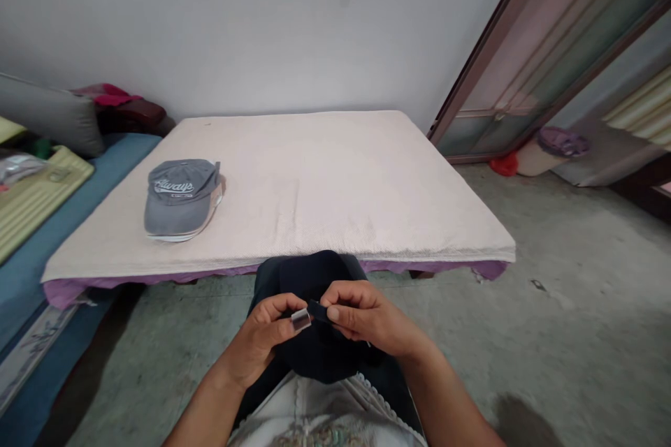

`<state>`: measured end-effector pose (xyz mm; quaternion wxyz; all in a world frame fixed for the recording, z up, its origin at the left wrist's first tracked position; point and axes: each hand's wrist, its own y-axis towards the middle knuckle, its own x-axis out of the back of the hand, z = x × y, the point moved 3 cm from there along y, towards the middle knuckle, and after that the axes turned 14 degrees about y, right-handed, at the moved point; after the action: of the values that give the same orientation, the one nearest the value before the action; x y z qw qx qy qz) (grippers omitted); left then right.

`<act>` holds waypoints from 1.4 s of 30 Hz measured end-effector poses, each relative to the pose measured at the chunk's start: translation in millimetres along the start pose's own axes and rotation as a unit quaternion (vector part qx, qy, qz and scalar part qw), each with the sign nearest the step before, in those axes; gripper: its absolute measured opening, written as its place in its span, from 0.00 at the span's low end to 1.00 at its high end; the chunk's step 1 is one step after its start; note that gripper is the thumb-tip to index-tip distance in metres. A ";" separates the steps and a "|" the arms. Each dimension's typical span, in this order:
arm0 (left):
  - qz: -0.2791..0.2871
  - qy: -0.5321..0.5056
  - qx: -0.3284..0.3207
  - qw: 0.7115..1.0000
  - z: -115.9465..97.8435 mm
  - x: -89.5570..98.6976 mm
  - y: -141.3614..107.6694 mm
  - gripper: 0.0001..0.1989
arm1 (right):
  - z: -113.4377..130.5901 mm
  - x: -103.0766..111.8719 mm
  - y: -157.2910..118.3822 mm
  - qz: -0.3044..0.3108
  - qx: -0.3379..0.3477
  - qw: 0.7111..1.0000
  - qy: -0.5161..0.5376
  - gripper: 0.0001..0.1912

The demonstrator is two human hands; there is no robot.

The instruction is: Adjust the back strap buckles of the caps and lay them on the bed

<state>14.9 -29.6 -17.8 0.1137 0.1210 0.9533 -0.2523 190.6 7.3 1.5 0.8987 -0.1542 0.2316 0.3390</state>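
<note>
A dark navy cap (319, 356) rests on the person's lap, just past the table's front edge. My left hand (270, 332) pinches a small silvery metal buckle (300, 320) between thumb and fingers. Close beside it, my right hand (364, 314) is closed on a dark strap (318, 310), whose end points toward the buckle. Whether the strap passes through the buckle cannot be made out. On the table's left part sits a grey cap (182, 199) with white lettering, stacked on at least one lighter cap.
A low table (340, 174) with a cream cover stands in front, against a white wall. At left is a blue-covered seat (126, 154) with a grey cushion (57, 112). A bin (539, 154) stands at the right by the doorway.
</note>
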 end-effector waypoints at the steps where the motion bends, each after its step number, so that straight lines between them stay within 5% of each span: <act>1: 0.001 0.002 -0.002 1.000 -0.2 0.3 0.0 0.17 | -0.8 -0.1 0.1 0.002 -0.003 1.000 0.002 0.13; 22: 0.007 -0.017 -0.003 1.000 1.0 -1.5 1.5 0.17 | -5.5 0.8 0.1 0.012 -0.038 0.998 -0.051 0.13; 42: 0.024 -0.059 0.009 0.998 6.1 -2.9 4.6 0.19 | -10.1 2.5 5.2 0.015 -0.036 0.999 0.030 0.11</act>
<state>19.9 -29.3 -24.2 0.1743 0.1295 0.9396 -0.2645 185.5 8.1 -9.0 0.8800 -0.1927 0.2487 0.3558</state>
